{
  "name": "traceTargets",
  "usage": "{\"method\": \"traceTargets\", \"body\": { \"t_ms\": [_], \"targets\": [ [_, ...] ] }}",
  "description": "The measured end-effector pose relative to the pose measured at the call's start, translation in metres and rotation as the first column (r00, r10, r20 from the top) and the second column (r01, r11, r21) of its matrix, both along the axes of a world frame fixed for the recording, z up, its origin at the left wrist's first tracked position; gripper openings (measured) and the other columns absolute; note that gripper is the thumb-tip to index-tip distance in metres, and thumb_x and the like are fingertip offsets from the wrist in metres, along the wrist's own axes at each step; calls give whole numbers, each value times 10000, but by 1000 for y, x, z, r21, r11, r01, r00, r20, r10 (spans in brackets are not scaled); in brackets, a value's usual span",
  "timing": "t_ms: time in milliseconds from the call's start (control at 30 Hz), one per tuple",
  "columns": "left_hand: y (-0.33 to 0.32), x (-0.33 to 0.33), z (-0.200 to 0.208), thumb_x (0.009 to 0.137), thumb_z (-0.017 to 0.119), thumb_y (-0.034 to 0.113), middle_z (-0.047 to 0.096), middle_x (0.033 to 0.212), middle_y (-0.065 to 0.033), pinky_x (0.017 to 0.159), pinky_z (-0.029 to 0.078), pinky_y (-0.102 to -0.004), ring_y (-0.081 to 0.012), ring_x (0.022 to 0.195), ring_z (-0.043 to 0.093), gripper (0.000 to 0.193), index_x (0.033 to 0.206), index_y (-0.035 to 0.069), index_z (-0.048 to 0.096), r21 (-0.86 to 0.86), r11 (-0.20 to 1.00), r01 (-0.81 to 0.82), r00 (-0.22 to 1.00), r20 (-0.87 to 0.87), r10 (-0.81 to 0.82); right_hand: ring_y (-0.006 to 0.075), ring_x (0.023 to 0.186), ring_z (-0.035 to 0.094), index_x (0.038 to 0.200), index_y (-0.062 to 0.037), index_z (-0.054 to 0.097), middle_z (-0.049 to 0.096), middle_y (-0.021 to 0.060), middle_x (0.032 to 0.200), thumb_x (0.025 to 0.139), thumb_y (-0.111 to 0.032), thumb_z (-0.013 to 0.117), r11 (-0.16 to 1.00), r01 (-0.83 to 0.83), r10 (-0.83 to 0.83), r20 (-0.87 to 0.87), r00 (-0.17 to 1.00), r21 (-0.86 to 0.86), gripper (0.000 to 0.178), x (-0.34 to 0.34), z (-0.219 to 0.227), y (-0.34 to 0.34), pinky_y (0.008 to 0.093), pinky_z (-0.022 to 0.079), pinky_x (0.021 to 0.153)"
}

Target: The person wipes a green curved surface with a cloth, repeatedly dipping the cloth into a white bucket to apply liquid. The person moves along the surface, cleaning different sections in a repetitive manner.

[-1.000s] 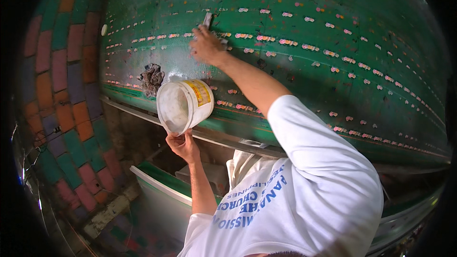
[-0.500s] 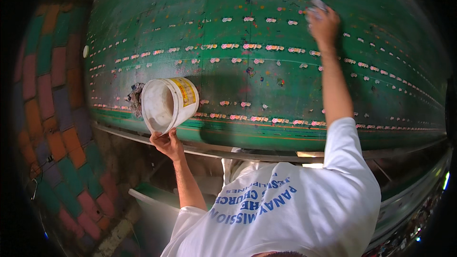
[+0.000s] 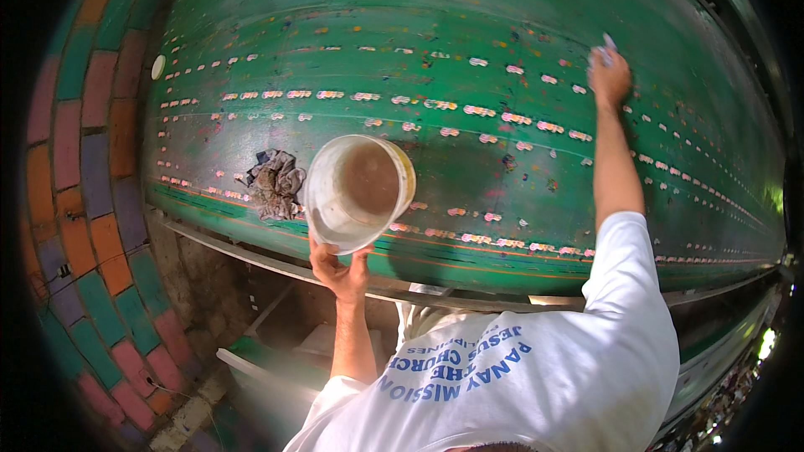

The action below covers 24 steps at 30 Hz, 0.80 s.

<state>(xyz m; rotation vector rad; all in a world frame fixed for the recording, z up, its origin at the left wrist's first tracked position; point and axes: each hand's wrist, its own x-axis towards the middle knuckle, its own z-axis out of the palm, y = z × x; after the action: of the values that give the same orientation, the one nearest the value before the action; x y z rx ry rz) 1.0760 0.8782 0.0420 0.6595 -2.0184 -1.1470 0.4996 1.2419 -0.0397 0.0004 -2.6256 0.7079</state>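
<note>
Hull point(image 3: 469, 167), a big curved green surface, fills the view from nine o'clock across to three o'clock, bulging toward the camera. Rows of small pale dabs run along it in bands, and orange and pale lines trace its lower edge. A paved floor point(image 3: 75, 201) of coloured bricks, orange, pink, green and purple, curves around the nine o'clock side. A person in a white shirt point(image 3: 519, 377) with blue lettering comes in from six o'clock, and both arms reach up to the green surface.

Tub point(image 3: 358, 192), white and round, sits just left of centre, tipped so its open mouth faces the camera; the inside is smeared brown. The left hand point(image 3: 339, 272) holds it from below at its six o'clock rim, grip clamped on the rim with the thumb on one side and the fingers on the other.

The right hand point(image 3: 610, 75) is at two o'clock, pressed against the green surface among the dabs, grip closed on a small pale tool point(image 3: 605, 48) that sticks out above the fingers.

A grey crumpled rag point(image 3: 275, 184) lies against the green surface just at nine o'clock of the tub, near it but apart.
</note>
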Motion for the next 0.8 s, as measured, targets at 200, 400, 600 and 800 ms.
{"method": "traceTargets", "body": {
  "t_ms": [200,400,600,800],
  "targets": [
    [11,23,23,748,1039,278,471,1558,-428,1065,517,-406,-413,1419,568,681,1080,64,484,170,985,-18,1000,-13,20,351,1105,715,1096,-111,823,771,123,1198,900,-358,800,865,-498,485,-167,859,-51,316,42,-1,-282,476,556,1001],
    [21,59,42,779,1011,149,587,1446,-258,951,577,-372,-303,1203,668,627,1111,69,485,146,979,-140,984,-89,154,304,1113,691,1013,-160,819,761,90,1163,864,-348,822,364,-920,918,-108,380,-142,240,186,8,-396,449,567,982],
    [8,59,38,816,918,-11,581,1320,-174,862,576,-304,-225,1084,654,534,1108,55,476,189,962,-198,960,-159,229,308,1137,684,1065,-158,801,751,88,1200,864,-284,839,138,-976,980,-120,160,-171,240,289,20,-318,449,563,996],
    [10,21,31,840,914,-6,602,1015,-40,822,511,-255,-117,871,608,458,1094,59,539,84,987,-138,987,-65,144,307,1212,648,1052,-161,793,726,80,1231,865,-259,828,331,-923,939,-33,343,-196,214,329,32,-170,461,529,1060]
  ]
}}
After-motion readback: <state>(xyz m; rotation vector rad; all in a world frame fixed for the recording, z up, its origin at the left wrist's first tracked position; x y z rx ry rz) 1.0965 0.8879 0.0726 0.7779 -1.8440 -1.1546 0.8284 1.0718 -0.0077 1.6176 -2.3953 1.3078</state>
